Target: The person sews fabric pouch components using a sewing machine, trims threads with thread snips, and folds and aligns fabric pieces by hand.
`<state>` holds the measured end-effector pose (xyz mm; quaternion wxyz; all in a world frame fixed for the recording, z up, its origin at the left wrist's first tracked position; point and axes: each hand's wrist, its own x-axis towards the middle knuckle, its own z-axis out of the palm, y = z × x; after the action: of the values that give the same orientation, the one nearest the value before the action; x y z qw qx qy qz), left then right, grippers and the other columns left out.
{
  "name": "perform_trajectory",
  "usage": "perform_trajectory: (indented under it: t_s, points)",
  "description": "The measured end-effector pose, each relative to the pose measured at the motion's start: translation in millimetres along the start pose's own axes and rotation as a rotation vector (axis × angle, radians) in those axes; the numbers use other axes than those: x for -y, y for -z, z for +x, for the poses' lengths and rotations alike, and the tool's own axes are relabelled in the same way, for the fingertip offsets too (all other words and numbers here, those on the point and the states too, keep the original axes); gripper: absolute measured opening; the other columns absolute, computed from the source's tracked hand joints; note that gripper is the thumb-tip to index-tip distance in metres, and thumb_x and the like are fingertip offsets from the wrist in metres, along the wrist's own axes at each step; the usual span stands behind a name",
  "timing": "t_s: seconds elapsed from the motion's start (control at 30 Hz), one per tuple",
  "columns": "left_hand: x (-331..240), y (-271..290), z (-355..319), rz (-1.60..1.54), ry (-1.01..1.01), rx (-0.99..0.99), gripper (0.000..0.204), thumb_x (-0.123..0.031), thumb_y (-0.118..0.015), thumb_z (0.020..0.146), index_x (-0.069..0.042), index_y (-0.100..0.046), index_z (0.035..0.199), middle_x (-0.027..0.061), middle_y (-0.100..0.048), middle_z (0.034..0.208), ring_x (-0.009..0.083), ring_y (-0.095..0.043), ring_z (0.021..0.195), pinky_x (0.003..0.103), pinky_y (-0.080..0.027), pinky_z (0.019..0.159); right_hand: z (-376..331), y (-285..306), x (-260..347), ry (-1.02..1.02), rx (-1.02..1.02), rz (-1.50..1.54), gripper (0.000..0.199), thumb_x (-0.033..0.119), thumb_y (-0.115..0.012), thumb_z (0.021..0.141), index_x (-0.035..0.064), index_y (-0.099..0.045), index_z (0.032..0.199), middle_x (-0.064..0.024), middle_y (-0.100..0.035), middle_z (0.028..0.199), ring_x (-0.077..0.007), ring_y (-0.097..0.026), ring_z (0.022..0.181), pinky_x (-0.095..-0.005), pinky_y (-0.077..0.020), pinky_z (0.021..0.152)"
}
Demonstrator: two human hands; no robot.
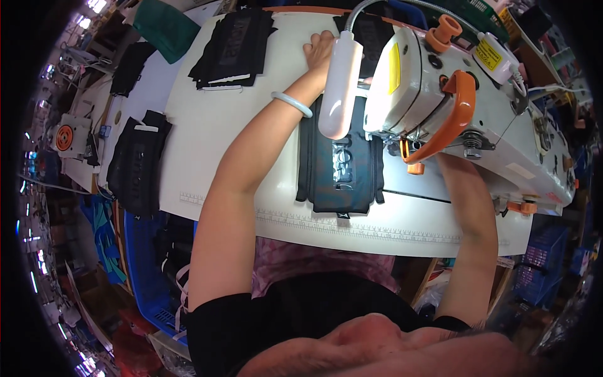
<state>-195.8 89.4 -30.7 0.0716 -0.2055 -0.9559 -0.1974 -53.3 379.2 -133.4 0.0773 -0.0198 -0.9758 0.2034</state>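
Note:
A black fabric panel (342,147) with shiny raised lettering lies under the sewing machine's (408,88) head, on the white table. Beyond it, my left hand (320,51) rests at the edge of a dark fabric stack (372,38), behind the white lamp. Its fingers look bent and closed; what is in them, if anything, I cannot make out. My right forearm (468,195) passes beneath the machine's arm, and the hand itself is hidden behind the machine.
Stacks of black fabric pieces lie at the back left (232,47) and far left (138,166). A green cloth (164,28) sits at the back. Printed rulers (370,231) run along the table's front edge. Blue baskets (147,276) stand below the table. The gooseneck lamp (339,88) overhangs the panel.

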Motion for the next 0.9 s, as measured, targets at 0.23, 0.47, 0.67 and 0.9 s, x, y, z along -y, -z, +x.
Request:
perform_trajectory:
  t_s: [0.23, 0.47, 0.67, 0.9]
  points:
    - [68.3, 60.8, -6.6, -0.358, 0.116, -0.438, 0.027, -0.029, -0.072, 0.091, -0.005, -0.064, 0.1, 0.0168, -0.068, 0.089, 0.0357, -0.068, 0.084, 0.045, -0.053, 0.077, -44.7, 8.5, -57.2, -0.147, 0.027, 0.121, 0.052, 0.042, -0.054, 0.098, 0.0068, -0.052, 0.136, -0.0188, -0.062, 0.127, -0.0357, -0.057, 0.121, -0.0464, -0.0404, 0.106]
    - [208.4, 111.6, -65.6, 0.448, 0.212, -0.663, 0.042, -0.034, -0.076, 0.087, -0.003, -0.065, 0.114, 0.0172, -0.068, 0.111, 0.0355, -0.062, 0.108, 0.045, -0.047, 0.095, -43.2, 84.5, 80.6, -0.248, 0.331, -0.064, 0.048, 0.039, -0.063, 0.092, 0.0078, -0.061, 0.129, -0.0166, -0.064, 0.128, -0.0353, -0.057, 0.124, -0.0431, -0.0444, 0.104]
    - [41.1, 86.6, -152.8, -0.376, -0.531, -0.057, 0.036, -0.02, -0.077, 0.083, -0.004, -0.068, 0.114, 0.0164, -0.065, 0.117, 0.0357, -0.059, 0.114, 0.048, -0.045, 0.101, -120.2, 108.6, 135.3, 0.281, -0.041, -0.179, 0.027, 0.017, -0.07, 0.086, 0.0082, -0.07, 0.111, -0.0111, -0.069, 0.104, -0.0322, -0.068, 0.098, -0.0421, -0.0534, 0.082]
    - [-18.8, 74.6, -250.1, -0.363, -0.784, 0.222, 0.042, -0.015, -0.083, 0.076, -0.005, -0.069, 0.115, 0.013, -0.062, 0.127, 0.0337, -0.056, 0.125, 0.049, -0.045, 0.107, -156.4, 89.4, 165.9, 0.676, 0.085, 0.187, 0.033, 0.005, -0.072, 0.081, 0.0113, -0.07, 0.113, -0.0044, -0.062, 0.089, -0.0236, -0.066, 0.069, -0.0367, -0.0533, 0.061]
